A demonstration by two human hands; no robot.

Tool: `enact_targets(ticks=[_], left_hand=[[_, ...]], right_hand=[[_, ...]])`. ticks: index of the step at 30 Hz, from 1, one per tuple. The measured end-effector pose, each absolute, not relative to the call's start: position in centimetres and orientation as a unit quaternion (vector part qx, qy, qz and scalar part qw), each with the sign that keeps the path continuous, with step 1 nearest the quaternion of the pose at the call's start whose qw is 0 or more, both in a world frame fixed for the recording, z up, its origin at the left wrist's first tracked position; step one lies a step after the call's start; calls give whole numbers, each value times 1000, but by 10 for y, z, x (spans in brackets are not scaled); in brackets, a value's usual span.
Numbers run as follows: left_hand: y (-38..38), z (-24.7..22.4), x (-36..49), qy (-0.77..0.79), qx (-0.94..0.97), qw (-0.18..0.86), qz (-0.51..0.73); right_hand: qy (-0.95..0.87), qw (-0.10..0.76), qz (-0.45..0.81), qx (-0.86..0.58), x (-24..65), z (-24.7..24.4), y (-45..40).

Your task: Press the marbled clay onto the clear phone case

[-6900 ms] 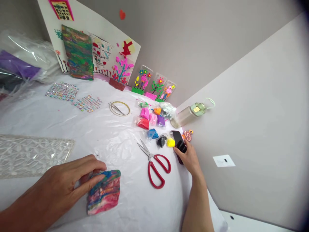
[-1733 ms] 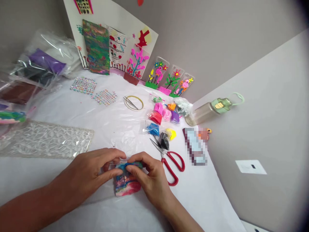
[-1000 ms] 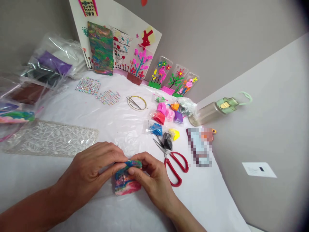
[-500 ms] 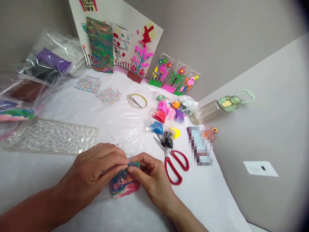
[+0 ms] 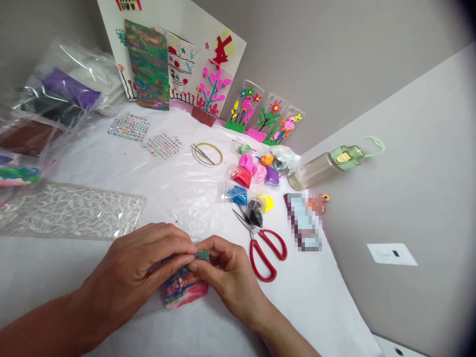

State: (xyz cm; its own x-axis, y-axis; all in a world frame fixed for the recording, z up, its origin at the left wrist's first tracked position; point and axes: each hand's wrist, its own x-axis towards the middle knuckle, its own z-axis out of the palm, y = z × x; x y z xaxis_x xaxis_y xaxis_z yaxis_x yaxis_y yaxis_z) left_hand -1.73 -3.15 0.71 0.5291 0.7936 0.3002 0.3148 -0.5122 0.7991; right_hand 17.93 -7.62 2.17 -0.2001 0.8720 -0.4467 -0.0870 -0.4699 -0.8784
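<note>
A small piece of marbled clay (image 5: 186,287), streaked in blue, green, orange and pink, lies in front of me at the bottom middle. The thumb and fingers of my left hand (image 5: 137,270) pinch its upper edge and hide part of it. My right hand (image 5: 230,277) grips the upper right edge the same way, thumb on top, fingers curled behind. The fingertips of both hands nearly meet there. To the right of my right hand lie red-handled scissors (image 5: 263,255), blades apart.
A clear textured case (image 5: 74,210) lies at left, below plastic bags (image 5: 67,89). Bagged clay in several colours (image 5: 238,195) sits beyond the scissors. Further back are rhinestones (image 5: 161,145), tweezers with a bangle (image 5: 207,154), decorated panels (image 5: 148,64) and a bottle (image 5: 320,168).
The whole view has shifted slightly left. Both hands keep their hold on the clay, which sits a little further left and lower in view.
</note>
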Motion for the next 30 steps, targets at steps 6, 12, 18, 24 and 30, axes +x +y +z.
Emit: enact_targets(ticks=[6, 12, 18, 24, 30], left_hand=[[-31, 9, -16, 342, 812, 314, 355], [-33, 8, -16, 341, 814, 308, 356], [-31, 5, -18, 338, 824, 302, 341], [-26, 3, -21, 367, 791, 383, 305], [-27, 5, -20, 376, 784, 402, 286]], right_hand=[[-376, 350, 681, -521, 181, 21, -77], [-354, 348, 698, -516, 179, 21, -77], [-380, 356, 673, -525, 180, 22, -75], [-483, 384, 548, -564, 186, 25, -74], [-590, 406, 425, -554, 193, 25, -72]])
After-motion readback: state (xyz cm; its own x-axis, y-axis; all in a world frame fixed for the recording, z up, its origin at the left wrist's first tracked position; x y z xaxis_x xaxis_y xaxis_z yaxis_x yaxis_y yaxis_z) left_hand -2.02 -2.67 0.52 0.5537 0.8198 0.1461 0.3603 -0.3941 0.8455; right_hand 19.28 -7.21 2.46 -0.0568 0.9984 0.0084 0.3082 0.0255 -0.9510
